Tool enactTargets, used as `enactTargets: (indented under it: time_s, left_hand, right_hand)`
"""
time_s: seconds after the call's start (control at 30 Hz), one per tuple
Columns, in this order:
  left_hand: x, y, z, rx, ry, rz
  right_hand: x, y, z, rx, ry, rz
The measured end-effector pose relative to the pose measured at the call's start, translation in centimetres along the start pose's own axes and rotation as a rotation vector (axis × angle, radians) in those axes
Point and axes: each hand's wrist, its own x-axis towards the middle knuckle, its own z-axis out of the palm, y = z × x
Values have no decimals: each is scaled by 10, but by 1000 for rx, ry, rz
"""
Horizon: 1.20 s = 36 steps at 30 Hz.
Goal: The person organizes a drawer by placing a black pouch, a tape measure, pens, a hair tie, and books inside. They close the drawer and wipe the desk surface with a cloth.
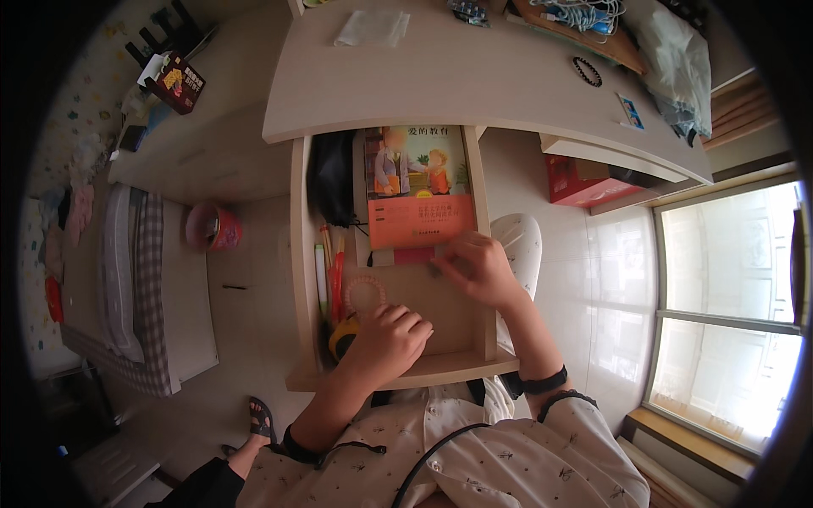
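A pulled-out wooden drawer (489, 305) lies in front of me. My right hand (479, 270) is inside it at the right, fingers bent near the lower corner of a book with an illustrated cover (416, 222). A small, blurred dark spot shows by the fingertips; whether they hold it is unclear. My left hand (392, 343) hovers over the drawer's front part, palm down and fingers curled, with its underside hidden. Beside it are a pink beaded bracelet (366, 279) and a yellow tape measure (343, 338), partly covered by the wrist. Several pens (330, 267) lie along the left wall.
A black pouch (331, 174) fills the drawer's back left. Above is the desk top (413, 82), bearing a clear plastic bag (372, 28), a dark beaded bracelet (587, 72) and coiled cables (587, 14). A pink bin (216, 227) stands on the floor. Another person's sandalled foot (260, 419) shows lower left.
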Motion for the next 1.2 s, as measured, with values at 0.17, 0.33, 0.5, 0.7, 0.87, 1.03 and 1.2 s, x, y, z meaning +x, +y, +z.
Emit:
enactTargets:
  time_s: [0.17,0.33,0.5,0.7,0.87,1.03,1.2]
  left_hand:
    - [1,-1,-2,24,79,59]
    - [0,-5,-4,62,-2,71]
    - [-3,-9,-1,103,54,56]
    - [-5,-13,1,152,36,67]
    - [6,-19,-2,109,38,41]
    - [24,-31,-12,149,140,109]
    - [40,-38,-23,180,226,111]
  right_hand:
    - [-6,-17,-14,34,-142,46]
    - [-38,-75,-18,-48,-413,69]
    - [-61,-101,9,-251,-680,22]
    - [-64,-95,23,-265,-488,-34]
    - [-56,-89,22,-212,-420,-28]
    - [-38,-78,24,-302,-222,-163]
    - [-19,-67,20,-297,-180,-180]
